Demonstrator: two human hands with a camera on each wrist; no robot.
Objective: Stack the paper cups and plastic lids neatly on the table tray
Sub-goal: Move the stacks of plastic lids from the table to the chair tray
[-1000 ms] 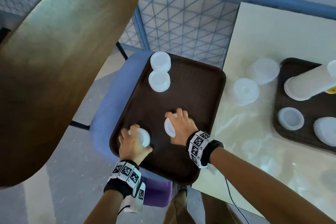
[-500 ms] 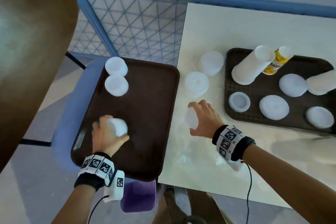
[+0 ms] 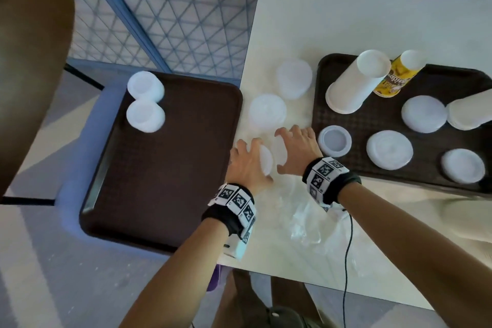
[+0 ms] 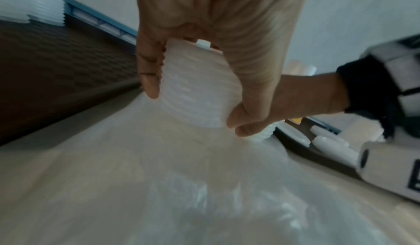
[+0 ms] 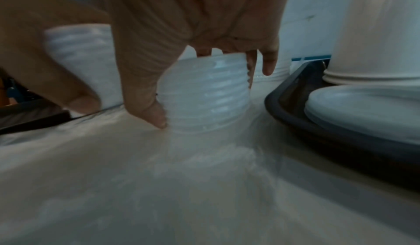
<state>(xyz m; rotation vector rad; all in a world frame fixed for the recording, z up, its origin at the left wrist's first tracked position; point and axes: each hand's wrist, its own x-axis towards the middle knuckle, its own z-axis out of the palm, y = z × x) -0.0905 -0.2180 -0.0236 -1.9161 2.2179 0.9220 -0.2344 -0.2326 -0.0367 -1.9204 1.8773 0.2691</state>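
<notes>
My left hand (image 3: 253,158) grips a short stack of white plastic lids (image 3: 266,161) just above the table's left edge; in the left wrist view its thumb and fingers (image 4: 150,80) curl round that ribbed stack (image 4: 195,87). Right beside it, my right hand (image 3: 288,150) grips a second lid stack (image 5: 204,94) that stands on the table. The brown table tray (image 3: 386,114) lies to the right, holding a tilted stack of paper cups (image 3: 356,82), another cup stack (image 3: 468,112) and several lids (image 3: 389,149).
Two lid stacks (image 3: 267,112) stand on the table ahead of my hands. A second brown tray (image 3: 173,168) on a blue chair holds two more lid stacks (image 3: 145,101). Crumpled clear plastic wrap (image 3: 314,224) lies near the front edge. A yellow cup (image 3: 396,74) leans on the table tray.
Both hands have carried their lid stacks rightward from the chair tray to the table. The right one arrived first; the left has now come up beside it.
</notes>
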